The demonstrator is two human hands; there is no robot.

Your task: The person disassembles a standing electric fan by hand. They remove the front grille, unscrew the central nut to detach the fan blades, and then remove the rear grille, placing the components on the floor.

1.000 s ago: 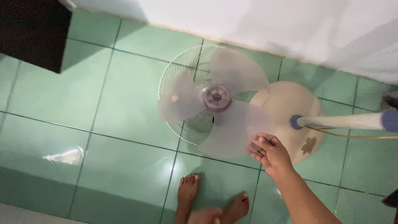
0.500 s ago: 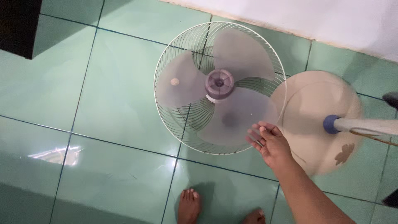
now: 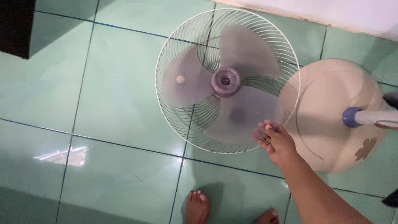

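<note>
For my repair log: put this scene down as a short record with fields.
Setting: green tiled floor, white wall along the top edge
Fan: stand fan seen from above, wire guard open-faced, three translucent grey blades on a purple hub
Base: round cream base, pole with blue collar
Right hand: right hand at the guard's lower rim, fingers spread; contact unclear
Left hand: not in view
Also: the person's bare feet; dark furniture, top left

1. I see fan blades [image 3: 232,83]: translucent grey plastic, smooth.
2. Grille [image 3: 182,120]: thin white-coated wire, looks like metal.
3. Base [image 3: 331,103]: cream plastic, matt.
4. Floor [image 3: 103,103]: glossy green tiles w/ glare.
</note>
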